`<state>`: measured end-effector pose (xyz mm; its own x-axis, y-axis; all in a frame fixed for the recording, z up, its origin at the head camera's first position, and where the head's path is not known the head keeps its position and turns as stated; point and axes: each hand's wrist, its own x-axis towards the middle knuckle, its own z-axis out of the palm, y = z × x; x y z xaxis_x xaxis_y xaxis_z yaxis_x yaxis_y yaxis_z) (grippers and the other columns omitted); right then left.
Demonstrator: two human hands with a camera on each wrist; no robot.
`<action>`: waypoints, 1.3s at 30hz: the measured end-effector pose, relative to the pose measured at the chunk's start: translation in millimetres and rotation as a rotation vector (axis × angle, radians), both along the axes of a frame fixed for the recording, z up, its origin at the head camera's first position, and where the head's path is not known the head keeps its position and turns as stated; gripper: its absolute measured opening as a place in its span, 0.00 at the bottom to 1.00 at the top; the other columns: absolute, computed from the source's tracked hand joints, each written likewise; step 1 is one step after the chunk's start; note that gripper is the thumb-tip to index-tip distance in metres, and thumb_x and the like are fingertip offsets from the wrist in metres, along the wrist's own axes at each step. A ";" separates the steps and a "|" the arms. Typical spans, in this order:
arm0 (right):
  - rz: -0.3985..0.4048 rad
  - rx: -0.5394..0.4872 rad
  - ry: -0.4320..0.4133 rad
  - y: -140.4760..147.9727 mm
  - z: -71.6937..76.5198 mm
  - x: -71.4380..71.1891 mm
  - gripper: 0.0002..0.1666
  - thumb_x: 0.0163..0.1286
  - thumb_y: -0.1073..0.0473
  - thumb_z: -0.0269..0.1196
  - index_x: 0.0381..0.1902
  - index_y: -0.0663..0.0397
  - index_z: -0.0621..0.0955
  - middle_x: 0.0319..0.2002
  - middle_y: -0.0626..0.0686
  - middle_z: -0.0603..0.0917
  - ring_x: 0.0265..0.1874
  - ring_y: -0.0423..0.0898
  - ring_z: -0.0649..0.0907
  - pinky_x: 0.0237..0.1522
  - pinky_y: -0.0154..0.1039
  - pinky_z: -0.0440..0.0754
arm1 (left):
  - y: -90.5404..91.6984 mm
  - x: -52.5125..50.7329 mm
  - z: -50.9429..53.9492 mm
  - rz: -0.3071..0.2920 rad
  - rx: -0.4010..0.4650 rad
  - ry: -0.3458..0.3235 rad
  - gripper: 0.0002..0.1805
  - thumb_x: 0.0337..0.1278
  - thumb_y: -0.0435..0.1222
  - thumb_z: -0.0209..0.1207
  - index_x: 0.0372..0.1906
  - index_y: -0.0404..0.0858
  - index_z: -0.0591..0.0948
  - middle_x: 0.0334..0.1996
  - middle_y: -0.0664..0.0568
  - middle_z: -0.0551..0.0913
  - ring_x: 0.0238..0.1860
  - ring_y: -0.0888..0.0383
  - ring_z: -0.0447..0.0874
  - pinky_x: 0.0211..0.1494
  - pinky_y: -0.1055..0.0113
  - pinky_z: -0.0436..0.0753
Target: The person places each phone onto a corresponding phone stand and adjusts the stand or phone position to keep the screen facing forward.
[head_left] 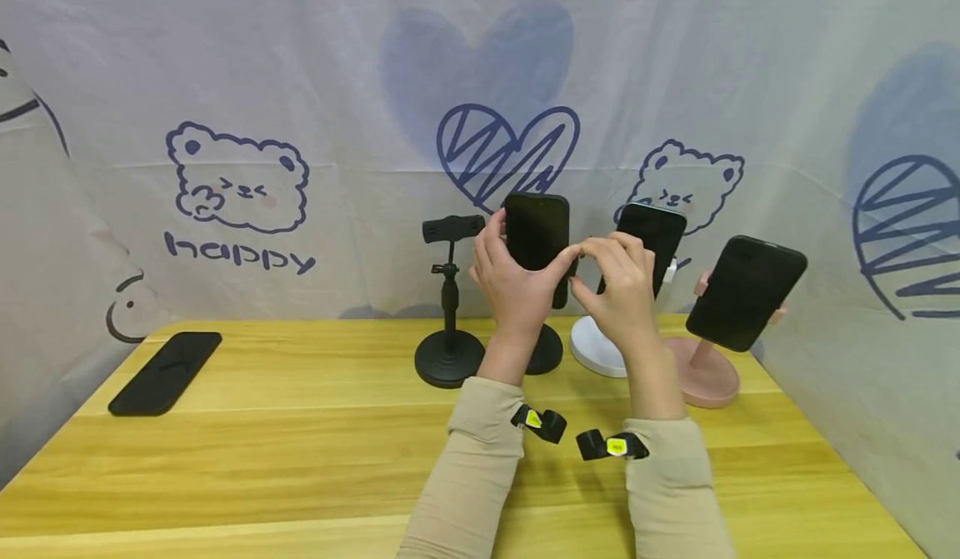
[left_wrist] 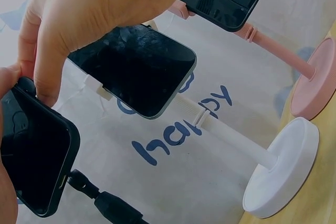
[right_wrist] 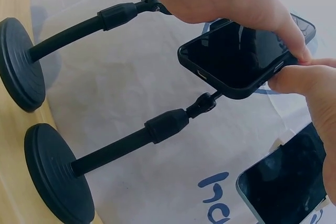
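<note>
A black smartphone stands upright at the head of a black phone stand, whose round base is partly hidden behind my left arm in the head view. My left hand grips this phone, fingers at its left edge and thumb across to the right edge. At that right edge, my right hand pinches the stand's small black clamp between thumb and fingers. Most of the clamp is hidden behind the phone and fingers. Close to the right hand, another phone sits in a white phone stand.
Left of my hands stands a second black phone stand with a bare clamp. A pink phone stand at the right holds a phone. One more black phone lies flat at the table's left. A printed cloth hangs behind.
</note>
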<state>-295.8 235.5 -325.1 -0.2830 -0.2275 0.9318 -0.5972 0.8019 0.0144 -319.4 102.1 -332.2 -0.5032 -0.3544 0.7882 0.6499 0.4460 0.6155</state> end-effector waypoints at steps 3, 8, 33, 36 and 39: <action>-0.008 0.008 0.001 0.2 0.5 0.5 0.18 0.53 0.67 0.70 0.44 0.63 0.82 0.42 0.61 0.85 0.50 0.59 0.74 0.49 0.57 0.65 | -0.6 0.5 0.4 0.011 -0.009 -0.002 0.50 0.36 0.56 0.75 0.65 0.39 0.66 0.59 0.47 0.72 0.56 0.52 0.71 0.54 0.50 0.67; -0.035 0.020 0.020 0.9 0.2 -0.3 0.18 0.53 0.66 0.72 0.43 0.63 0.84 0.43 0.60 0.86 0.50 0.59 0.74 0.48 0.57 0.64 | -0.9 0.4 0.1 0.031 -0.024 0.007 0.50 0.36 0.57 0.74 0.65 0.39 0.66 0.58 0.47 0.73 0.56 0.52 0.72 0.54 0.51 0.68; -0.054 0.033 0.148 6.1 -5.3 -8.0 0.16 0.57 0.61 0.68 0.43 0.61 0.86 0.42 0.59 0.87 0.46 0.59 0.76 0.46 0.57 0.65 | -0.6 4.1 4.8 0.022 -0.040 -0.075 0.52 0.39 0.61 0.71 0.67 0.41 0.63 0.61 0.47 0.71 0.57 0.52 0.70 0.52 0.50 0.64; -0.061 0.033 0.137 5.1 -5.3 -7.3 0.16 0.57 0.62 0.68 0.43 0.62 0.86 0.42 0.59 0.87 0.46 0.59 0.76 0.46 0.57 0.65 | 0.0 6.2 7.3 0.002 -0.022 -0.112 0.51 0.40 0.62 0.70 0.67 0.42 0.63 0.61 0.47 0.70 0.57 0.52 0.70 0.51 0.49 0.64; -0.067 0.027 0.124 3.7 -5.9 -6.3 0.16 0.56 0.63 0.69 0.43 0.61 0.86 0.41 0.59 0.87 0.46 0.58 0.76 0.46 0.56 0.65 | 0.7 8.4 9.2 -0.016 0.001 -0.151 0.51 0.41 0.62 0.70 0.67 0.42 0.62 0.60 0.47 0.70 0.56 0.51 0.71 0.52 0.49 0.64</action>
